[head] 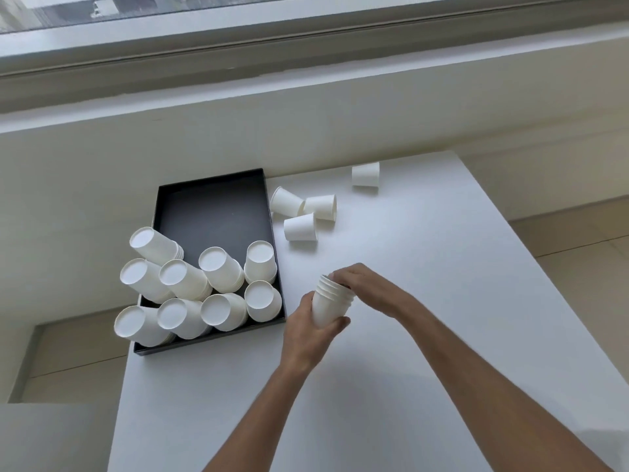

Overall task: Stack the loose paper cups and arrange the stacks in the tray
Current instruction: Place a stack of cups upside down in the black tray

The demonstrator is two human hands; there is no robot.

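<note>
White loose cups (308,212), black tray (211,206) beside

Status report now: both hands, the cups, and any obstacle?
Left hand grips cup stack; right hand at its rim. Nine stacks in black tray, four loose cups on table. Nothing in the way.
</note>
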